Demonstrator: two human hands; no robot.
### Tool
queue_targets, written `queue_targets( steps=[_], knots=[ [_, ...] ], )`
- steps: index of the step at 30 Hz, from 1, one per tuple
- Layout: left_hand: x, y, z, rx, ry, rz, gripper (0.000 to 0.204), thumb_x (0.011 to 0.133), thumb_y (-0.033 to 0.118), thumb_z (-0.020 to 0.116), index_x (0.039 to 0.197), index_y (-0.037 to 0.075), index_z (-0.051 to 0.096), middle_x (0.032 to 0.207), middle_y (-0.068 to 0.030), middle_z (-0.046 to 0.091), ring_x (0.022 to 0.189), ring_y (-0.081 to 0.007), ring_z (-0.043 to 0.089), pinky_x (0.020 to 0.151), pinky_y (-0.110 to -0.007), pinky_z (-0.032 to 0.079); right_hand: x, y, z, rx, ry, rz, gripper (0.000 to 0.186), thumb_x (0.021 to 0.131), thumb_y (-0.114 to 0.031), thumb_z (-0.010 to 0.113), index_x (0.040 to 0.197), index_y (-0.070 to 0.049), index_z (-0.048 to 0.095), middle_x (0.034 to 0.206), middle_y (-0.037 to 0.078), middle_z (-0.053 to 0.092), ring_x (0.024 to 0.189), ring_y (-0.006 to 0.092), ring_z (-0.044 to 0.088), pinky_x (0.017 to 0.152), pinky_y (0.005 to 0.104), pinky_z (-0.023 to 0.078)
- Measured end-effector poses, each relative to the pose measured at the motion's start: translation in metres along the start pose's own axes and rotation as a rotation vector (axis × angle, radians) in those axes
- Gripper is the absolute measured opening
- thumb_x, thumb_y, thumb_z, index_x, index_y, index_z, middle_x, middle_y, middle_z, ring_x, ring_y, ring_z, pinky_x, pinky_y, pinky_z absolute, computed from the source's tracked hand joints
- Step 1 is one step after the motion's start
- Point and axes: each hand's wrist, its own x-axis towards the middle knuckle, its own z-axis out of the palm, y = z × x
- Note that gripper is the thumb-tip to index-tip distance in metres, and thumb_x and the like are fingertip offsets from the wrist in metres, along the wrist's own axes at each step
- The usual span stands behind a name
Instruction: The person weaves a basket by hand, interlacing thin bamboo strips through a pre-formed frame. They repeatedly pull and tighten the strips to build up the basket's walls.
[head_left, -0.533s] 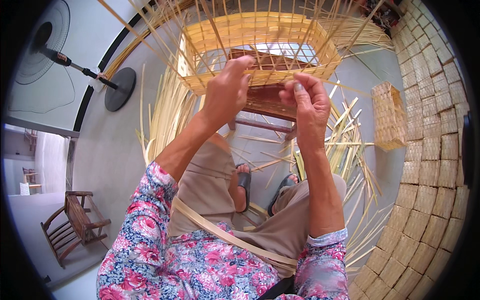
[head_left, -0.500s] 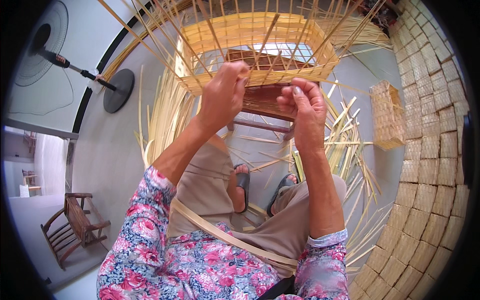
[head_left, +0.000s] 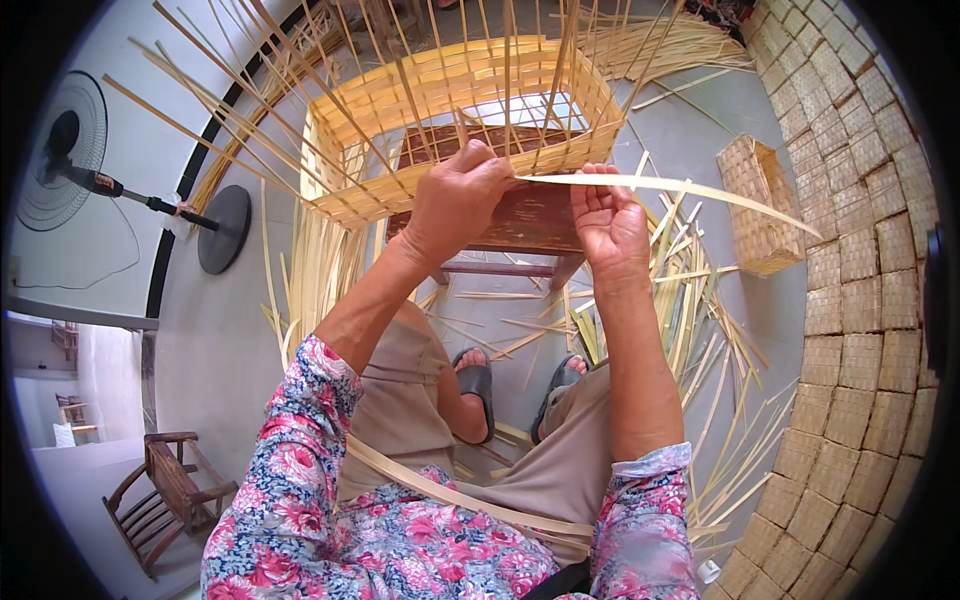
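Observation:
A partly woven yellow bamboo basket (head_left: 335, 205) rests on a reddish-brown wooden stool (head_left: 520, 222), its long upright stakes sticking up and outward. At the basket's near side, my left hand (head_left: 455, 200) is closed, pinching one end of a flat pale bamboo strip (head_left: 700, 188). That strip runs to the right and bends down at its free end. My right hand (head_left: 610, 225) is under it, palm up, fingers stretched out with the strip lying across them. Its thumb is hard to make out.
Loose bamboo strips (head_left: 690, 290) litter the floor on both sides of the stool. A small finished basket (head_left: 755, 205) stands at right, beside a wall of stacked woven pieces (head_left: 840, 350). On the left are a standing fan (head_left: 225, 230) and a wooden chair (head_left: 170, 490).
The basket appears farther left and slightly lower in view. My right hand has turned palm up with its fingers straightened, and the pale strip now stretches across it to the right.

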Motion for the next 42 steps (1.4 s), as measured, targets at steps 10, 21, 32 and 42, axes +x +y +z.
queue_targets(
  steps=[10,21,32,42],
  knots=[
    [0.011,-0.011,-0.021,-0.312,-0.102,-0.059,0.012,0.085,0.008,0.074,0.094,0.006,0.066,0.090,-0.0085,0.062,0.083,-0.0282,0.064,0.072,-0.038,0.052,-0.035,0.021,0.046,-0.905,-0.741,-0.254,0.060,0.094,-0.017,0.073,0.148,-0.007,0.050,0.132,0.010,0.062,0.102,0.0137,0.060,0.090,0.0271,0.052],
    [0.012,-0.017,-0.013,-0.395,-0.005,-0.150,0.007,0.085,0.009,0.072,0.089,0.006,0.068,0.081,-0.0095,0.064,0.078,-0.0302,0.065,0.069,-0.040,0.052,-0.043,0.028,0.030,-0.472,-0.352,-0.135,0.019,0.106,-0.015,0.054,0.107,0.002,0.061,0.102,0.013,0.070,0.103,0.0212,0.069,0.097,0.0364,0.058],
    [0.007,0.000,-0.006,0.092,0.095,-0.115,0.017,0.088,0.002,0.060,0.104,0.006,0.066,0.095,-0.0159,0.070,0.080,-0.0351,0.070,0.067,-0.044,0.057,-0.069,0.035,0.024,-0.799,-0.430,-0.372,0.031,0.097,-0.005,0.067,0.126,-0.001,0.059,0.116,0.008,0.065,0.106,0.0134,0.063,0.093,0.0252,0.053],
    [0.000,0.034,-0.004,0.061,0.084,0.008,0.028,0.089,0.004,0.070,0.116,0.004,0.064,0.105,-0.0121,0.069,0.090,-0.0294,0.071,0.074,-0.034,0.060,-0.022,-0.037,-0.019,-0.259,-0.047,-0.100,0.032,0.103,-0.001,0.045,0.135,-0.005,0.049,0.117,0.015,0.060,0.103,0.0264,0.062,0.094,0.0396,0.056]
  ],
)
